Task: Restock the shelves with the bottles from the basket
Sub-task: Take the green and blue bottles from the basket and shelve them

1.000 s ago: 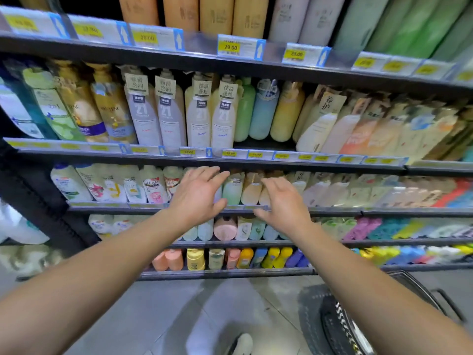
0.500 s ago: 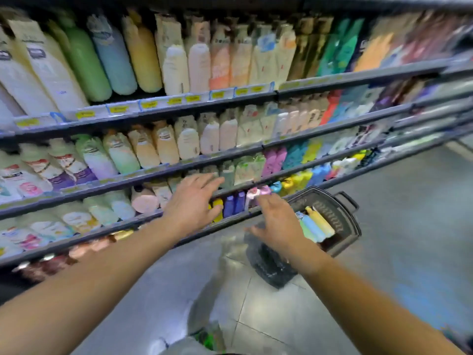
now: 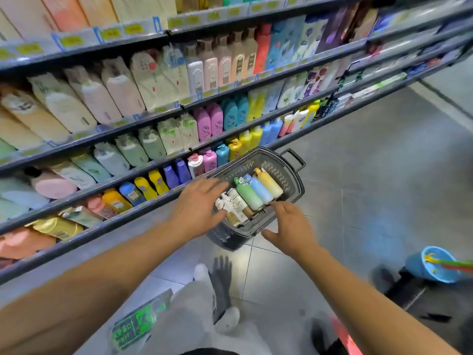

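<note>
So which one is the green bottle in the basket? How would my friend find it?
Look at the dark basket on the floor by the bottom shelf. Three pastel bottles lie side by side in it. The green bottle is the one nearest the left hand, beside the blue bottle, with the yellow bottle beyond that.

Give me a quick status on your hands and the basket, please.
Left hand open, over basket rim. Right hand open at near edge. Green bottle, blue bottle, yellow bottle lying inside, ungrasped. Nothing blocking.
</note>
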